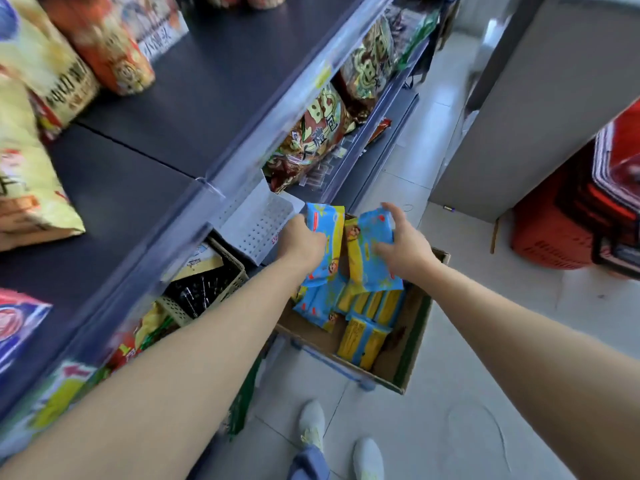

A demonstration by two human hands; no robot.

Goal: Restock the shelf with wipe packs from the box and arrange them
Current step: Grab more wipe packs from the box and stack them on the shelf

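Your left hand (302, 241) gripping a wipe pack (329, 230), fingers hidden, your right hand (406, 244) clutching a second pack (373, 273), box (414, 332) beneath partly covered, shelf (207, 81) blurred.

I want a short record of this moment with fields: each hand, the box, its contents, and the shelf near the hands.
left hand: grips one blue and yellow wipe pack above the box
right hand: grips a second wipe pack, also above the box
box: open cardboard, on the floor beside the shelf
packs in box: several inside, untidy; count unclear
shelf: a white perforated divider stands on the lower level, near the left hand
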